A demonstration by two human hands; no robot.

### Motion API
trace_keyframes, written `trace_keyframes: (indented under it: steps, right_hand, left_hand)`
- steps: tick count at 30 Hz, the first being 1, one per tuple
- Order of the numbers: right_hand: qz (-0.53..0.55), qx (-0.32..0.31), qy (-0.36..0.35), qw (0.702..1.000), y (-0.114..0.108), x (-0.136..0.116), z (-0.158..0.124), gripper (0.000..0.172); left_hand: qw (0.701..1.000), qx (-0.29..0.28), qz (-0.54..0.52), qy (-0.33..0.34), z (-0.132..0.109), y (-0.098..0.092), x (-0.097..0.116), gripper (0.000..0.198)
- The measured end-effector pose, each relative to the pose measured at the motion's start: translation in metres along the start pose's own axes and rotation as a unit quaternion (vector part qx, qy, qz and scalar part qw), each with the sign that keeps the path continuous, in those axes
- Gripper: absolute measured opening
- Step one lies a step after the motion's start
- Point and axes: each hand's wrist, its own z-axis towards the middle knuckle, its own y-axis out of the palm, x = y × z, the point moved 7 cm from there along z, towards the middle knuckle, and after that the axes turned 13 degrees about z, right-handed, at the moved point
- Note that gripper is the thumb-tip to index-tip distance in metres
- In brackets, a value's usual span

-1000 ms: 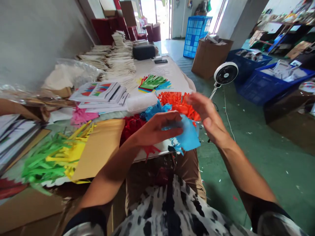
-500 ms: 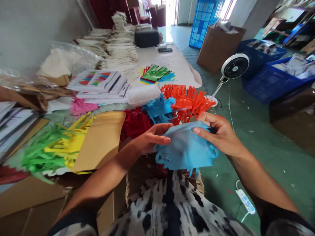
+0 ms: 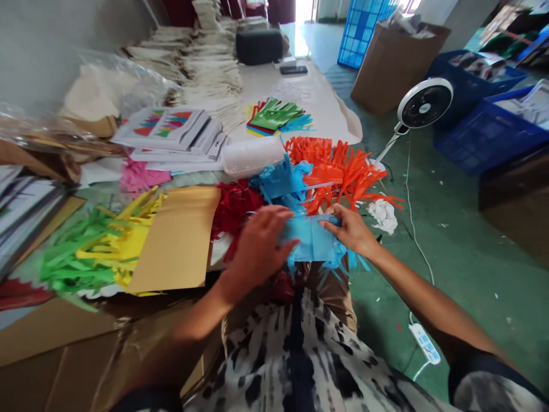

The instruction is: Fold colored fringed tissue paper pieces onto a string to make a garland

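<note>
A light blue fringed sheet hangs over my lap, its cut strips dangling at the lower and right sides. My right hand pinches its upper right edge between thumb and fingers. At the sheet's left edge is my left hand, blurred by motion, thumb apart from the fingers; whether it touches the sheet is unclear. Just beyond lie more blue fringe pieces, with a heap of orange fringe to their right. Dark red fringe lies on the left of the blue pieces.
Brown card partly covers yellow fringe, beside green fringe. Farther back are a white plastic container, printed sheets and a multicoloured fringe stack. A fan and a power strip stand right.
The blue sheet has moved away from my body and slightly left, with my right hand still pinching it. My left hand has shifted left and turned back-up. The view has tilted slightly.
</note>
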Motion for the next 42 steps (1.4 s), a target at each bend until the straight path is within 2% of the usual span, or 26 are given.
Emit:
trace_keyframes:
  steps: [2, 3, 5, 7, 9, 11, 15, 18, 22, 25, 28, 32, 35, 42]
  right_hand:
    - [-0.033, -0.007, 0.005, 0.999, 0.000, -0.001, -0.003, 0.020]
    - [-0.059, -0.003, 0.004, 0.998, -0.002, -0.004, -0.007, 0.021]
    - [-0.126, 0.013, -0.029, 0.991, -0.006, -0.019, -0.018, 0.030]
    - [-0.198, -0.002, -0.101, 0.975, -0.002, -0.040, -0.035, 0.047]
    - [-0.240, -0.066, -0.170, 0.954, 0.011, -0.055, -0.055, 0.066]
    - [-0.258, -0.119, -0.182, 0.941, 0.023, -0.055, -0.068, 0.070]
    - [-0.231, -0.140, -0.141, 0.952, 0.021, -0.037, -0.064, 0.036]
    - [-0.155, -0.143, -0.126, 0.969, 0.010, -0.028, -0.048, 0.027]
    - [-0.062, -0.114, -0.066, 0.989, 0.001, -0.020, -0.033, 0.034]
    - [-0.053, -0.040, -0.017, 0.998, -0.002, -0.013, -0.031, 0.034]
    - [-0.112, 0.009, -0.009, 0.994, 0.000, -0.011, -0.034, 0.032]
    - [-0.209, 0.014, -0.004, 0.978, 0.006, -0.010, -0.036, 0.021]
    - [-0.223, 0.018, 0.026, 0.974, 0.006, -0.008, -0.034, 0.013]
    - [-0.255, 0.013, 0.073, 0.964, 0.003, -0.011, -0.027, 0.021]
  left_hand:
    - [0.994, -0.058, -0.027, 0.094, -0.012, 0.028, 0.034, 0.071]
    - [0.990, -0.077, -0.026, 0.113, -0.017, 0.042, 0.044, 0.074]
    - [0.987, -0.107, -0.024, 0.114, -0.025, 0.066, 0.051, 0.067]
    - [0.987, -0.117, -0.024, 0.103, -0.028, 0.079, 0.050, 0.059]
    - [0.989, -0.106, -0.029, 0.099, -0.027, 0.079, 0.048, 0.052]
    - [0.991, -0.090, -0.037, 0.093, -0.024, 0.071, 0.047, 0.044]
    - [0.992, -0.104, -0.043, 0.050, -0.019, 0.059, 0.036, 0.030]
    - [0.992, -0.117, -0.055, -0.007, -0.016, 0.055, 0.019, 0.017]
    - [0.979, -0.148, -0.066, -0.120, -0.011, 0.056, -0.008, 0.017]
    - [0.965, -0.184, -0.035, -0.182, -0.007, 0.058, -0.016, 0.022]
    - [0.962, -0.194, 0.033, -0.191, -0.004, 0.059, -0.014, 0.025]
    - [0.959, -0.192, 0.098, -0.182, -0.001, 0.062, -0.010, 0.025]
    - [0.956, -0.202, 0.115, -0.178, 0.002, 0.065, -0.010, 0.026]
    - [0.945, -0.239, 0.121, -0.186, 0.010, 0.068, -0.016, 0.030]
